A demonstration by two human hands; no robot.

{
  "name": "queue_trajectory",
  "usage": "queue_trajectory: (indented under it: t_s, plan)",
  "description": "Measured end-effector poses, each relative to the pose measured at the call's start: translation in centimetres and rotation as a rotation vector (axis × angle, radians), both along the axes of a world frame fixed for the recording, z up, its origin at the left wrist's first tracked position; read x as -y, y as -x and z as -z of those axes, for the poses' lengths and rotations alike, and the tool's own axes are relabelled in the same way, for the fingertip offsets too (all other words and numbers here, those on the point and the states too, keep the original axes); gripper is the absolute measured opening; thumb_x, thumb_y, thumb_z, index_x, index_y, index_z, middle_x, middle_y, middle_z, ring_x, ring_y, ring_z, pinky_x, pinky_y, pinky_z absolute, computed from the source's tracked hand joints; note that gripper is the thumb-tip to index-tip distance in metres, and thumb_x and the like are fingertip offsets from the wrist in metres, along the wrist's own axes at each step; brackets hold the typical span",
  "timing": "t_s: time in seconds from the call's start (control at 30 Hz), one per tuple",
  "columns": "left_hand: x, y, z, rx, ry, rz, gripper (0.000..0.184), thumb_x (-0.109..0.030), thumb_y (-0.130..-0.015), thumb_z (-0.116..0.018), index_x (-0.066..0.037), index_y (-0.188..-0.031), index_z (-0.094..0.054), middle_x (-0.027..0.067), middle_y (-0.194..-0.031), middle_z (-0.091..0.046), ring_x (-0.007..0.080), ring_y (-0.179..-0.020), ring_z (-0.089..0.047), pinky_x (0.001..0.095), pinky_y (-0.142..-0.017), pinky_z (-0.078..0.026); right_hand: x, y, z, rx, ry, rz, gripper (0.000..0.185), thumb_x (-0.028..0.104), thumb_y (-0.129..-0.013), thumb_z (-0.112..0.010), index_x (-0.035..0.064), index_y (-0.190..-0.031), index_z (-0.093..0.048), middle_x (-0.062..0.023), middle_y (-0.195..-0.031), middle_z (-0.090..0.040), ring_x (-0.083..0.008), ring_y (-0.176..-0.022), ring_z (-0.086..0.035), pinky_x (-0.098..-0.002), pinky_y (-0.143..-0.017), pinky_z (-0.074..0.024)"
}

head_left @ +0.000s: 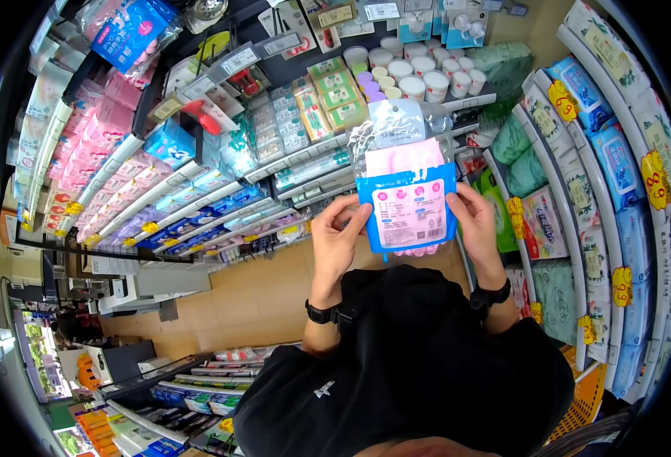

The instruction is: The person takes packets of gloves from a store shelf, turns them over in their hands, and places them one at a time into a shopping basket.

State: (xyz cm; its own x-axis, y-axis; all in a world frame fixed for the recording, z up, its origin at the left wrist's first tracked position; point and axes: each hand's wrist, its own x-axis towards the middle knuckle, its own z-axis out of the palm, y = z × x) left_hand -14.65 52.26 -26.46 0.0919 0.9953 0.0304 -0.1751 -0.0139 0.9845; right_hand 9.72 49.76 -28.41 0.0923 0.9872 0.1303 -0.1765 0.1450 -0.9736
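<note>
In front of my chest I hold up a clear plastic pack of pink rubber gloves [408, 207] with a blue and pink printed label. Its printed side, with small text and a barcode, faces me. My left hand [337, 236] pinches the left edge of the label, thumb in front. On the opposite edge, my right hand [474, 225] grips the pack the same way. Pink tips show below the label, and the clear hanging flap points up toward the shelf.
Ahead stand shelves with white tubs [436, 84] and soap-like boxes [341, 99]. Pink packs [95, 141] fill the left shelves. Tissue packs [617, 164] with yellow price tags line the right. A similar blue pack [129, 34] hangs upper left. Tiled floor [236, 293] lies below.
</note>
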Motion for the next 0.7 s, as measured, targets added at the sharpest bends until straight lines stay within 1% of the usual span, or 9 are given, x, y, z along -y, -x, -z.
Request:
queue_trajectory:
  t_s: [0.07,0.33,0.7]
  plan:
    - [0.1,0.0,0.0,0.015,0.013,-0.009,0.019,-0.006,-0.094,-0.068,0.003,-0.112,-0.067,0.0045,-0.081,-0.071,0.0067,-0.069,-0.064,0.0203,-0.06,-0.051,0.0,0.0,0.0,-0.001,0.001,0.029,0.021,0.007,-0.099,-0.059,-0.0046,-0.115,-0.065,-0.0051,-0.103,-0.07,-0.009,-0.093,-0.063,-0.0241,-0.083,-0.0484]
    - [0.0,0.2,0.2,-0.001,0.004,-0.012,0.018,-0.005,-0.094,-0.067,0.003,-0.11,-0.067,0.004,-0.09,-0.071,0.0074,-0.074,-0.066,0.0213,-0.06,-0.055,-0.1,0.0,-0.6,0.017,-0.013,0.051,0.019,0.005,-0.098,-0.06,-0.0063,-0.113,-0.065,-0.0066,-0.1,-0.07,-0.0092,-0.089,-0.063,-0.0238,-0.08,-0.0495]
    - [-0.1,0.8,0.0,-0.005,0.016,0.005,0.019,-0.006,-0.095,-0.067,0.003,-0.111,-0.067,0.0047,-0.088,-0.071,0.0082,-0.074,-0.068,0.0218,-0.061,-0.056,-0.1,0.1,-0.9,0.044,-0.014,0.029,0.02,0.004,-0.098,-0.06,-0.0072,-0.114,-0.064,-0.0078,-0.098,-0.071,-0.0094,-0.088,-0.064,-0.0239,-0.08,-0.0497]
